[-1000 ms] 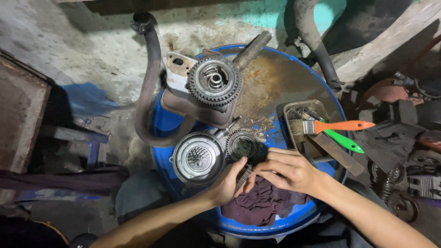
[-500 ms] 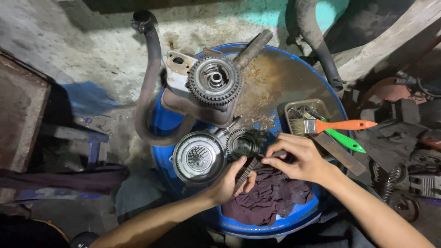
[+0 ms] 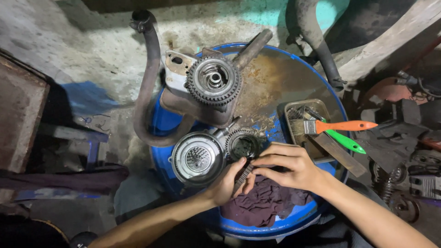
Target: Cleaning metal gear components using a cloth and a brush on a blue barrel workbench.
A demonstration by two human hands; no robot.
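Left hand [image 3: 226,183] and right hand [image 3: 289,167] meet over the blue drum top [image 3: 280,222]; both grips pinch one small dark toothed part [image 3: 244,173] between the fingertips. Dark rag [image 3: 266,204] lies just under the grip, round metal cover [image 3: 197,158] and small gear [image 3: 243,144] just beyond it. Orange-handled brush [image 3: 337,126] rests in a tray [image 3: 294,110] off to the right-hand side.

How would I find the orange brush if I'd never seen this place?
Look at the round blue drum top. On its right side sits a small rusty metal tray. The orange brush lies across it, beside a green-handled tool; only the brush has an orange handle and pale bristles.
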